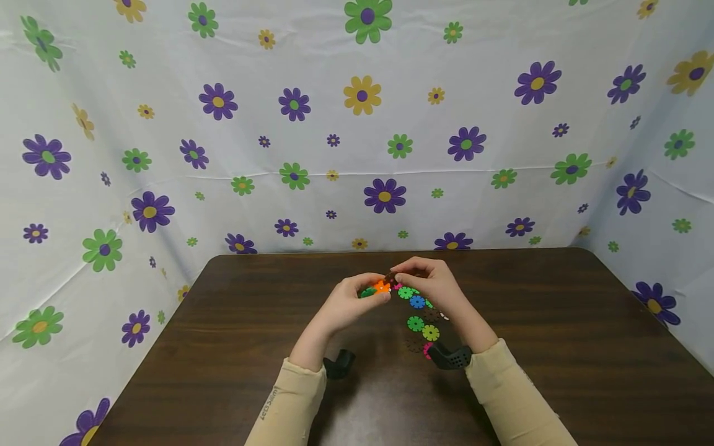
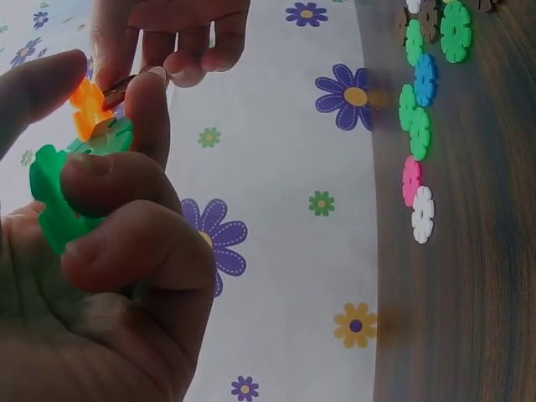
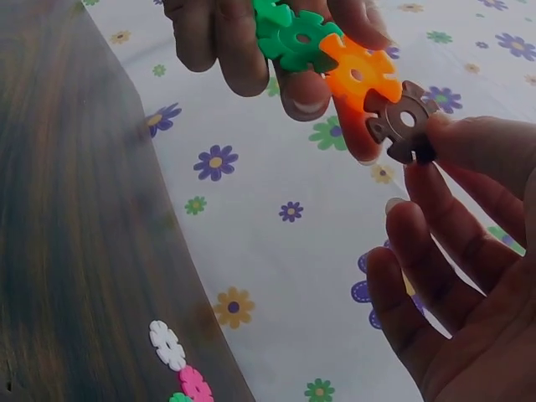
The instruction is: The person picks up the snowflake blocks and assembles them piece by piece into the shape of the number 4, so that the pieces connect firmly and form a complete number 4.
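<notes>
And here we see the sleeves: left sleeve (image 1: pixel 290 402) and right sleeve (image 1: pixel 515 393), both pale tan, long, lightly creased. Down the left one we spot dark lettering (image 1: pixel 269 404), slanting, too small for us to read surely. Now the wrists: a black, curved mount (image 1: pixel 340 364) at the left, and at the right its black partner (image 1: pixel 449 357), dotted with little holes. Beyond the sleeves, we've got bare hands, left (image 1: pixel 347 305) and right (image 1: pixel 437 288), nails (image 3: pixel 394 203) trimmed short.

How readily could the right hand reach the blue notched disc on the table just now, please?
Probably yes: the blue notched disc lies uncovered near the right hand, though its grip holds a brown notched disc.
</notes>
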The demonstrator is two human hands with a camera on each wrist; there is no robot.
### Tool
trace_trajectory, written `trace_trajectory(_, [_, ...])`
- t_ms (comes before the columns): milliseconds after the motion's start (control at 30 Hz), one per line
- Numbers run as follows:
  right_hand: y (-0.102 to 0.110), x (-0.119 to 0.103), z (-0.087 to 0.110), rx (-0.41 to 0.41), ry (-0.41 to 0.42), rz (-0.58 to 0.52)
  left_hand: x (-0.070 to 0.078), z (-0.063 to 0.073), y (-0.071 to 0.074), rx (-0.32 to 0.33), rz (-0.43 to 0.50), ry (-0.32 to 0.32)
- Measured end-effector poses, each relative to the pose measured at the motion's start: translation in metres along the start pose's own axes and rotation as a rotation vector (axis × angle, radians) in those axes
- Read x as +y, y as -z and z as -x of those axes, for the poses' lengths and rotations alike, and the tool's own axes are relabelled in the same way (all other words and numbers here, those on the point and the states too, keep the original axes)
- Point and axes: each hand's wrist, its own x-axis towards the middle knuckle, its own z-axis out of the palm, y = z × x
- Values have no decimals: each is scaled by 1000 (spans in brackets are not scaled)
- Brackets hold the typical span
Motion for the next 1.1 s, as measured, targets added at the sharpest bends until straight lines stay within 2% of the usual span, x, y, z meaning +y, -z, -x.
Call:
trace_trajectory(300, [11,4,-1,-21,-50,34,-4,-3,2,3,28,-11])
trace_trajectory(400, [18,9,-2,-54,-93,69,2,0,3,5,29,-4])
trace_trajectory(533, [29,27,-2,-149,-152,101,3,1,4,9,26,-2])
trace_trajectory(600, [34,41,-2,-214,-164,135,-3,-1,4,8,27,-5])
trace_trajectory(867, [41,63,-1,-498,-165,361,0,1,4,17,7,18])
trace_trajectory(1100, [39,65,1,-572,-158,464,1,2,4,19,12,15])
